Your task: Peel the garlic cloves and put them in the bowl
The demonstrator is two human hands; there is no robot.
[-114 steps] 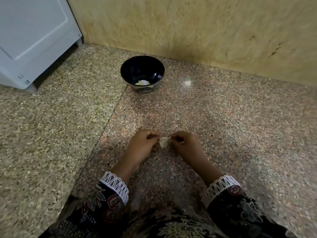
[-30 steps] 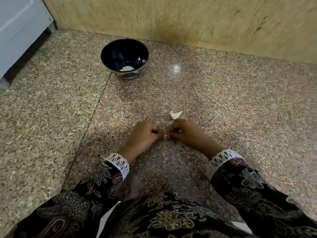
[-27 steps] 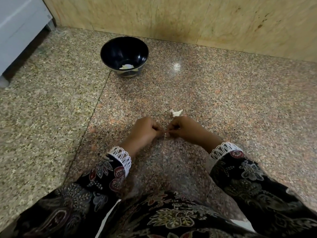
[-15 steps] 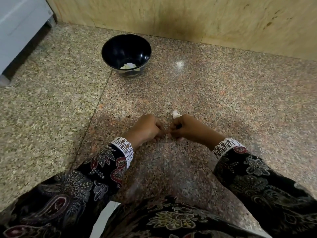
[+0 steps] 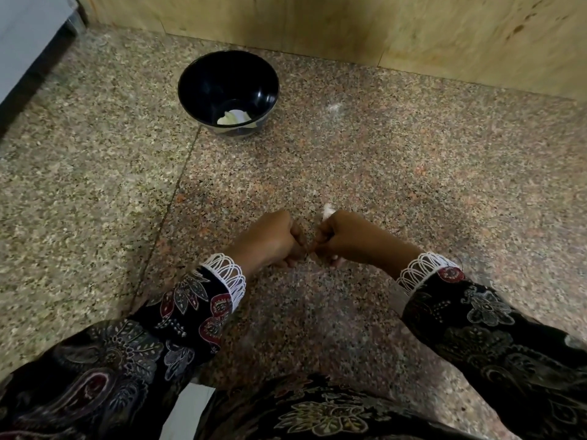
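The left hand (image 5: 270, 239) and right hand (image 5: 346, 238) meet knuckle to knuckle low in the middle of the head view, both curled tight, fingertips drawn in toward each other. Between them they pinch something small; it is almost wholly hidden by the fingers, so the garlic clove itself cannot be made out, only a pale sliver under the right hand's fingers. The picture is slightly blurred there.

Just beyond the right hand, touching or nearly touching its top knuckle, a white scrap of garlic skin (image 5: 327, 212) lies on the speckled granite desk (image 5: 413, 173); whether it lies loose or is caught in the hand I cannot tell.

Both wrists come out of dark floral sleeves with white lace cuffs, the left cuff (image 5: 228, 277) and right cuff (image 5: 422, 269) resting low over the stone. The same patterned cloth fills the bottom of the view.

Farther off, up and left of the hands and well apart from them, stands a black bowl (image 5: 203, 90), upright, near the tan wall (image 5: 349, 20). In its bottom lie pale peeled garlic cloves (image 5: 235, 117). A seam in the stone (image 5: 171, 204) runs from below the bowl down toward the left sleeve. A grey-white cabinet (image 5: 25, 36) fills the upper left corner
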